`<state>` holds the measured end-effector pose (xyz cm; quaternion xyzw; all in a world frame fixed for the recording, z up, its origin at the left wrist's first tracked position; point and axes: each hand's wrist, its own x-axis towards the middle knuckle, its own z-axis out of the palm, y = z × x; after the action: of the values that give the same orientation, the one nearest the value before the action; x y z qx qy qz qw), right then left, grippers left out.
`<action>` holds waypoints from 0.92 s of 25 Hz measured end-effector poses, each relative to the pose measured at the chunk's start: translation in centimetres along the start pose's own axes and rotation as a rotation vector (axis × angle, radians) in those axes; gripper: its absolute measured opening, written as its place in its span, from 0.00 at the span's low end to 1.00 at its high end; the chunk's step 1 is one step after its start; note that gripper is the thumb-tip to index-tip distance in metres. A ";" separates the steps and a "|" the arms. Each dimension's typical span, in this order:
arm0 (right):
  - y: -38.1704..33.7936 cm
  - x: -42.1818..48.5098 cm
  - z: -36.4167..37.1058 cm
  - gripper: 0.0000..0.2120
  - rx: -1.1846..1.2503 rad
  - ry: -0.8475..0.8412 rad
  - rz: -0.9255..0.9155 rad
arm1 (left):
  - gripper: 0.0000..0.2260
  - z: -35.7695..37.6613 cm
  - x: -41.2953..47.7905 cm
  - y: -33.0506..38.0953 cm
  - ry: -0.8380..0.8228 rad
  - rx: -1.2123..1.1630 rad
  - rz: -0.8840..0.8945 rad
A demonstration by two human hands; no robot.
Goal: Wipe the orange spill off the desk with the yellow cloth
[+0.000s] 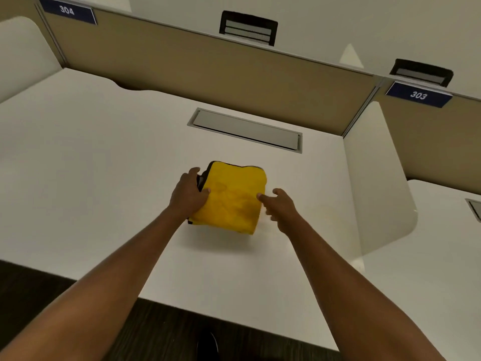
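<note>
Read "304" [67,10] and "303" [418,95] on blue signs. Gripped folded yellow cloth [231,199] (long side running away) with left hand [188,194]; right hand [279,207] loose, fingertip touching.

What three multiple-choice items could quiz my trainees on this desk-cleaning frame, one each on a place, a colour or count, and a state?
1. Where does the folded yellow cloth lie?
A. on the white desk, nearer than the grey cable hatch
B. on the floor
C. on the beige partition

2. Which numbers do the blue signs bear?
A. 101, 102
B. 304, 303
C. 500, 501

3. How is the left hand placed?
A. away from the cloth
B. gripping the cloth's left edge
C. under the desk

Answers: A, the cloth sits before the hatch; B, sign 304 and sign 303 read so; B, its fingers wrap that edge.
</note>
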<state>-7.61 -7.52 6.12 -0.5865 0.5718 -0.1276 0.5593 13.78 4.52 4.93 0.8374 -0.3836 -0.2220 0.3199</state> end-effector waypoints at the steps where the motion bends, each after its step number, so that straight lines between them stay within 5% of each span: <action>1: 0.8 0.2 0.4 0.36 -0.196 0.072 -0.022 | 0.30 0.7 0.1 -0.6 -0.008 0.139 -0.045; 4: 2.9 0.6 1.5 0.36 -0.449 0.066 -0.095 | 0.31 3.3 -0.7 -1.9 -0.026 0.370 0.036; 12: 6.3 -0.8 1.0 0.32 -0.625 0.022 -0.170 | 0.37 9.4 -2.2 -4.3 -0.274 0.708 0.160; 18: 9.8 -3.5 -3.8 0.26 -0.665 0.069 -0.291 | 0.34 9.7 -4.4 -2.0 -0.143 0.626 0.082; 23: 15.6 -7.5 -10.5 0.25 -0.780 0.147 -0.395 | 0.30 13.8 -11.8 1.8 0.041 0.562 0.202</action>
<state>-26.48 -2.44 0.87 -0.8410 0.4924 -0.0484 0.2188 -2.81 7.86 -1.96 0.8550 -0.5049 -0.0570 0.1038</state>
